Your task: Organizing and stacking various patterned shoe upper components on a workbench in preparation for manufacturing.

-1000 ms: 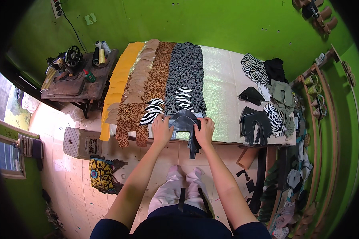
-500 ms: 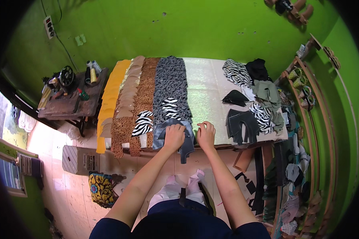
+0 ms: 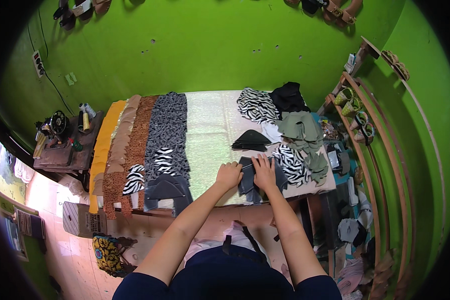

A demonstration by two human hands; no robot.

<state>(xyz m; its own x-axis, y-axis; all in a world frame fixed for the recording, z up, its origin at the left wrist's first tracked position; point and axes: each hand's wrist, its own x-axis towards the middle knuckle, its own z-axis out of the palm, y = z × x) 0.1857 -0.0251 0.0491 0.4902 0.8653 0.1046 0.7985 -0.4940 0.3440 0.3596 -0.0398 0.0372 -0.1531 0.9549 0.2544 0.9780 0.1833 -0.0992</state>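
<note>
My right hand [image 3: 264, 172] lies palm down on the dark grey U-shaped cut pieces [image 3: 282, 176] at the front right of the table, its fingers stretched out. At their left edge, my left hand [image 3: 228, 175] has its fingers bent and pressed together on a dark grey piece [image 3: 245, 187]. The palms hide part of these pieces. Just beyond lies a stack of black curved triangular pieces [image 3: 251, 140]. To the right are zebra-print pieces [image 3: 292, 164] and olive-grey pieces [image 3: 300, 130]. Another dark grey U-shaped piece [image 3: 181, 194] rests at the front left, with a curved piece [image 3: 167, 189] on it.
Rows of yellow [image 3: 106, 145], tan, brown spotted [image 3: 141, 130] and grey patterned [image 3: 167, 125] pieces cover the table's left part. A sewing machine [image 3: 59, 122] stands on a side table at left. A wooden rack [image 3: 372, 170] with sandals leans at right. A cardboard box [image 3: 80, 218] sits on the floor.
Both hands have moved right, from the dark grey piece at the front left to the dark grey pieces at the front right. The right hand's fingers have stretched out. The view has shifted right.
</note>
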